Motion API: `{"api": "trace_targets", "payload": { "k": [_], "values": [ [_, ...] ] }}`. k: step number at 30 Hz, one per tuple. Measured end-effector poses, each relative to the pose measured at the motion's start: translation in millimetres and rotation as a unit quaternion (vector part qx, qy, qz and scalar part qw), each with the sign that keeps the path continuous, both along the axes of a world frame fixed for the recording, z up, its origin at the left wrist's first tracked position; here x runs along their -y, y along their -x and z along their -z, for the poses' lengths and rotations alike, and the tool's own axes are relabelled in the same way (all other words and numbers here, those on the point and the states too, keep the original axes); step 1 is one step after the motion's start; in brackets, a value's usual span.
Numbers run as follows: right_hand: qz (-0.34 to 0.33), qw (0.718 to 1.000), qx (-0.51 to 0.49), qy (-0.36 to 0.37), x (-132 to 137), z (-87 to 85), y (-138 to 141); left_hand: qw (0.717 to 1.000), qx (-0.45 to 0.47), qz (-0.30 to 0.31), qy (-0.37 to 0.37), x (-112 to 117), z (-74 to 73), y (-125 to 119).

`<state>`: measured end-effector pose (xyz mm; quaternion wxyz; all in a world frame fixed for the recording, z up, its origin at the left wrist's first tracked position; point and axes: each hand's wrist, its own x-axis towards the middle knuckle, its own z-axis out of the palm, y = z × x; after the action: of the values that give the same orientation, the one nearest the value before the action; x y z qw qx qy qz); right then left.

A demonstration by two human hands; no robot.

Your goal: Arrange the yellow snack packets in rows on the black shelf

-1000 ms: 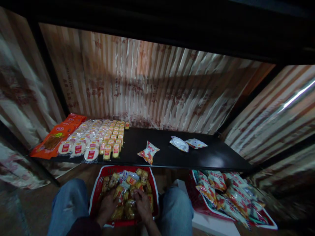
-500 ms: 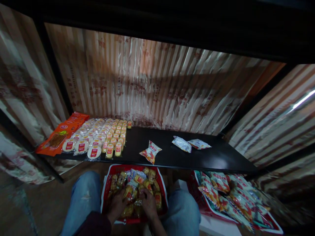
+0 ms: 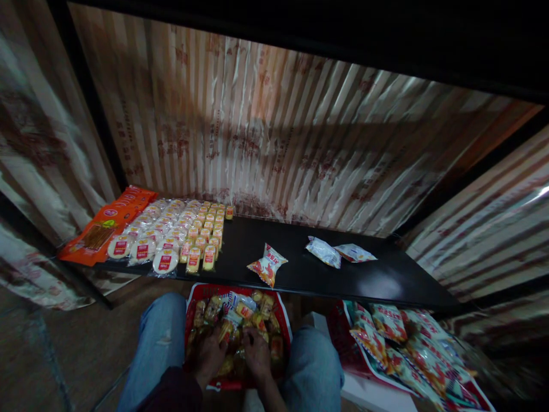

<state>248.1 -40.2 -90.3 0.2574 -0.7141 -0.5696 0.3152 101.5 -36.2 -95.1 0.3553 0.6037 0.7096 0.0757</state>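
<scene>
Between my knees sits a red basket (image 3: 282,320) with a white rim, filled with small yellow wrapped cakes (image 3: 266,306). A blue-and-white striped wrapper (image 3: 231,298) lies among them. Deep in the basket, my left hand (image 3: 211,353) curls its fingers around a yellow wrapped cake (image 3: 226,330). Close on its right, my right hand (image 3: 257,353) has bent, closed fingers over the packets; whatever they hold is too dark to make out.
Ahead runs a black shelf (image 3: 291,229). On its left are orange packets (image 3: 100,229), round white wrapped cakes (image 3: 143,250) and rows of yellow cakes (image 3: 209,257). Toward the right lie a red-and-white snack bag (image 3: 267,265) and two pale bags (image 3: 323,252). Another basket (image 3: 369,369) holds snack bags.
My view has tilted and shifted slightly, so the shelf sits a little differently. My hands remain in the basket, with the left fingers moved a little higher and nearer the right hand.
</scene>
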Motion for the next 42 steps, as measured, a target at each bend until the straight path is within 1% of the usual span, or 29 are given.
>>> {"api": "trace_targets", "payload": {
  "k": [4,8,9,11,13,14,17,20,23,25,28,31,36,39,42],
  "values": [
    [0.004,1.0,0.015,0.005,-3,2.5,4,1.0,0.011,-0.002,0.012,-5,-7.8,1],
    [-0.01,1.0,0.011,0.0,-6,3.0,11,0.999,0.003,-0.035,0.026,-10,-19.6,6],
    [-0.006,1.0,0.012,0.003,-6,2.6,13,0.998,0.012,-0.055,0.035,-11,-21.2,8],
    [0.002,1.0,0.003,0.009,-6,2.2,15,0.996,0.017,-0.071,0.051,-12,-21.2,10],
    [0.019,0.999,-0.025,0.006,-6,3.2,16,0.994,0.031,-0.088,0.054,-13,-17.4,10],
    [0.029,0.998,-0.049,0.005,-7,4.2,15,0.993,0.045,-0.099,0.055,-13,-14.9,9],
    [0.026,0.997,-0.076,0.018,-9,7.0,13,0.984,0.104,-0.14,0.043,-12,-9.3,8],
    [0.029,0.993,-0.115,0.01,-17,7.2,15,0.962,0.207,-0.177,0.021,-11,-8.6,10],
    [0.042,0.972,-0.23,-0.018,-25,7.9,21,0.926,0.316,-0.204,0.01,-11,-9.1,15],
    [0.058,0.959,-0.275,-0.013,-27,11.0,26,0.903,0.371,-0.217,0.012,-11,-8.5,18],
    [0.069,0.952,-0.299,0.011,-27,16.6,29,0.874,0.433,-0.218,0.025,-11,-7.2,18],
    [0.06,0.95,-0.306,0.019,-23,15.9,29,0.856,0.469,-0.213,0.041,-11,-7.8,16],
    [0.049,0.953,-0.3,-0.011,-21,5.4,29,0.848,0.483,-0.215,0.036,-10,-14.2,17],
    [0.056,0.948,-0.315,0.006,-22,5.3,30,0.825,0.5,-0.261,0.04,-10,-16.4,19],
    [0.094,0.941,-0.325,0.009,-22,7.2,28,0.8,0.515,-0.306,0.043,-13,-15.1,21]
  ]
}}
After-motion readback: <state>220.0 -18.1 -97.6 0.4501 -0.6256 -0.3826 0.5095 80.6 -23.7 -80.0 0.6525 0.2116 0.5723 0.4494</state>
